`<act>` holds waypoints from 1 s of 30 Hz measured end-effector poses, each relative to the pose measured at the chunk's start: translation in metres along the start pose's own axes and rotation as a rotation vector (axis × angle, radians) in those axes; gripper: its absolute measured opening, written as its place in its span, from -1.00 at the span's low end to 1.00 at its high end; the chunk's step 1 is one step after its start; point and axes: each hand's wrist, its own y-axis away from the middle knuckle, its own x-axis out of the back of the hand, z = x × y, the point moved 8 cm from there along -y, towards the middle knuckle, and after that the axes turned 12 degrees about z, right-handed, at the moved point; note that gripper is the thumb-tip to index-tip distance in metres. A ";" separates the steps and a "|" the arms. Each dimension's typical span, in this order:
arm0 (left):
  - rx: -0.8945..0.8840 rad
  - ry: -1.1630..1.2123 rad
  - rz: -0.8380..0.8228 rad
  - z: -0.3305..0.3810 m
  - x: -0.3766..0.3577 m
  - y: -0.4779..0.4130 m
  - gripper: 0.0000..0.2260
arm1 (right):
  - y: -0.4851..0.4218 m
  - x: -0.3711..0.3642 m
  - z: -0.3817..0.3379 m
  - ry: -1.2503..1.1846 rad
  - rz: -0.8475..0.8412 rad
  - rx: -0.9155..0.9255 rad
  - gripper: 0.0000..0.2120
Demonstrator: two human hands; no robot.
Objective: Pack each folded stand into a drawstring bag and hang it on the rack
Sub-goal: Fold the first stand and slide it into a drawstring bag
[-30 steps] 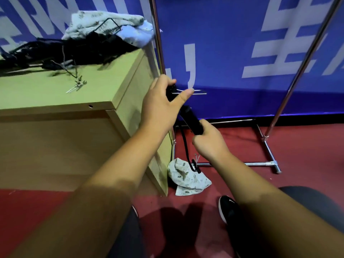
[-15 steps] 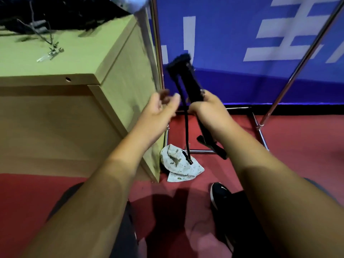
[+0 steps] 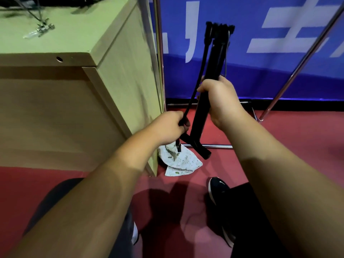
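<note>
Grip of the left hand (image 3: 170, 127) is changed in the head view against the frame half a second earlier. Then the hand was held open beside the stand; now its fingers are curled round a thin black strap (image 3: 195, 86), lower down and nearer the floor (image 3: 288, 146). The right hand (image 3: 218, 98) is clenched round the middle of the folded stand (image 3: 216, 56), as it was then. The stand is held steeper, its top raised against the blue banner (image 3: 260, 75), and its foot is kept off the floor in front of the rack (image 3: 159, 53).

The strap is seen to run from the stand's top through the left fist. One container is noted: a white patterned drawstring bag (image 3: 181, 162), which lies crumpled on the floor at the corner of the wooden cabinet (image 3: 119, 75). The strap's lower end is seen over the bag; contact cannot be told. The stand is held outside the bag, above it. A dark shoe (image 3: 216, 189) is seen near the bag.
</note>
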 end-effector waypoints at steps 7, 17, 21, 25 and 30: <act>0.072 0.194 -0.071 -0.019 0.004 0.001 -0.94 | -0.010 0.013 0.006 0.067 0.038 0.013 -0.65; 0.170 0.393 -0.226 -0.025 -0.001 0.016 -0.81 | -0.009 0.011 0.024 -0.097 -0.014 -0.207 -0.63; 0.199 0.448 -0.291 -0.019 -0.004 0.024 -0.81 | -0.010 0.010 0.026 -0.130 0.036 -0.207 -0.64; 0.232 0.572 -0.335 -0.012 -0.011 0.031 -0.79 | -0.013 0.013 0.025 -0.187 0.074 -0.157 -0.67; 0.233 0.685 -0.379 0.002 -0.017 0.040 -0.80 | -0.015 0.014 0.026 -0.147 0.066 -0.111 -0.71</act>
